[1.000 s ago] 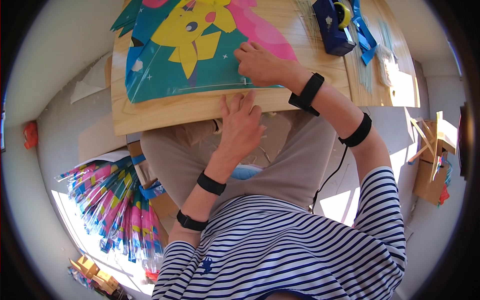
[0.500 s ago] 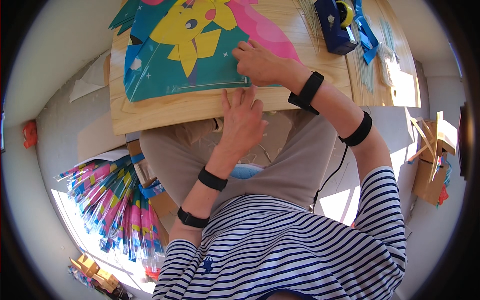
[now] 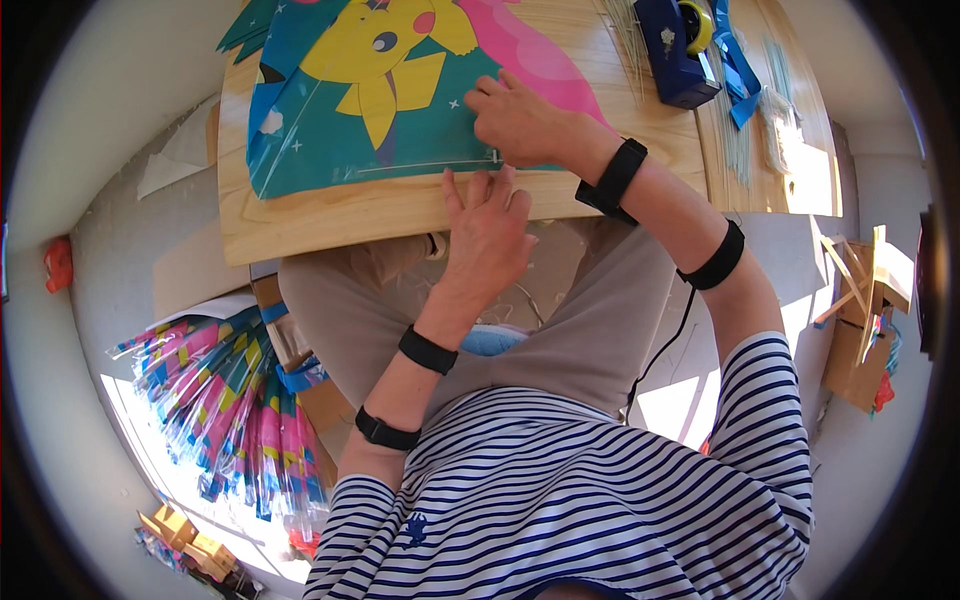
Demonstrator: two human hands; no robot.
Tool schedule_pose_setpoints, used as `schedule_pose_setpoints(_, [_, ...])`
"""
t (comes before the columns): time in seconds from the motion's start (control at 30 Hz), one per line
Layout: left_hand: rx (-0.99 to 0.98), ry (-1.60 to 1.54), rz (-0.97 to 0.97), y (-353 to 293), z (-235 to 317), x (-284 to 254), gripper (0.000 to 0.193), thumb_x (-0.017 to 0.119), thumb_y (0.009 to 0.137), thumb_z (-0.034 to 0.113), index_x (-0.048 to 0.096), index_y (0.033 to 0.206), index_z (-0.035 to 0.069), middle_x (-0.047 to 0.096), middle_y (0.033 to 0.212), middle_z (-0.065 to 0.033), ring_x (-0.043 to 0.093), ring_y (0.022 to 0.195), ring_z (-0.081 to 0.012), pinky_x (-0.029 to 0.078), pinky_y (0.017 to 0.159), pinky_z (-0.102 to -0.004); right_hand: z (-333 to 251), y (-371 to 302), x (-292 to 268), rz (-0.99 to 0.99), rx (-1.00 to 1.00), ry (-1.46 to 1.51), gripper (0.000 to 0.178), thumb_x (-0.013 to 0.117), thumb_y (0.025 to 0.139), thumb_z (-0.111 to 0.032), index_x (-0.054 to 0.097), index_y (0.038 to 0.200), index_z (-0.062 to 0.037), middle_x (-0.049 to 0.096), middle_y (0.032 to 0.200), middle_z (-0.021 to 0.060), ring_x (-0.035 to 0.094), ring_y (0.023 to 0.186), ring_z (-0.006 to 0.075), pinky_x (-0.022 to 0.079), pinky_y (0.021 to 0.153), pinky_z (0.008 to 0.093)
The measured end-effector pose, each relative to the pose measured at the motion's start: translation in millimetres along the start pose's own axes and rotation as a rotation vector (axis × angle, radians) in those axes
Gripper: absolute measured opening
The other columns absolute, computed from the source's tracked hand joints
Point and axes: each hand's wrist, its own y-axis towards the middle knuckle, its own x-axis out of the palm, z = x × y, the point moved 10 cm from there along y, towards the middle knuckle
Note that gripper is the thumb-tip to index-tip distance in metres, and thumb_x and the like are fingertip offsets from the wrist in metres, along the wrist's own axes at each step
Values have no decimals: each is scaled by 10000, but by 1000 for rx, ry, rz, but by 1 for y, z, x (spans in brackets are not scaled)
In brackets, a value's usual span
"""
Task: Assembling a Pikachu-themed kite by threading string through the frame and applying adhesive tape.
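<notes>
A printed plastic sheet, teal and pink with a yellow cartoon figure, lies flat on the wooden table. Along its near edge runs a thin pale stick, with a small white crosspiece by its right end. My left hand is at the table's front edge, fingers spread, the fingertips touching the sheet's near border. Above it, my right hand rests over the sheet just right of the crosspiece. Its fingers are curled closed, and whatever they may hold is hidden.
A dark blue tape dispenser with a yellow roll stands at the table's back right. Beside it lie a blue strap, bundles of thin sticks and a clear bag. Folded printed sheets are piled low at left.
My left fingertips have shifted slightly farther away from me along the sheet's near border. My right hand has hardly moved and stays curled in the same place.
</notes>
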Motion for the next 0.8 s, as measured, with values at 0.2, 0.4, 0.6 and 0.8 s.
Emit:
schedule_pose_setpoints(0.2, [14,50,-8,1,5,-1,461,801,663,220,612,1045,45,512,1367,-168,442,1257,-338,176,1124,-679,8,5,-4,-120,95,-75,89,668,666,-41,711,744,-43,605,1020,95,548,1052,296,407,1002,483])
schedule_pose_setpoints(0.4, [34,53,-10,4,10,-2,466,802,660,220,611,1047,46,515,1360,-165,449,1244,-325,171,1127,-681,49,-2,-50,340,251,24,61,640,716,-32,661,774,-38,629,937,113,608,912,308,474,851,427])
schedule_pose_setpoints(0.6, [28,65,-4,1,5,-2,481,806,655,205,607,1062,42,512,1358,-155,456,1231,-318,180,1126,-682,47,-48,-13,241,537,523,78,684,721,-65,649,784,-36,633,783,144,632,799,350,478,673,422])
schedule_pose_setpoints(0.8, [28,73,-1,3,7,-1,523,812,642,178,593,1092,28,502,1373,-131,464,1217,-318,193,1118,-691,44,-58,27,241,690,590,113,730,717,-114,670,774,-38,667,747,153,652,735,353,490,637,449])
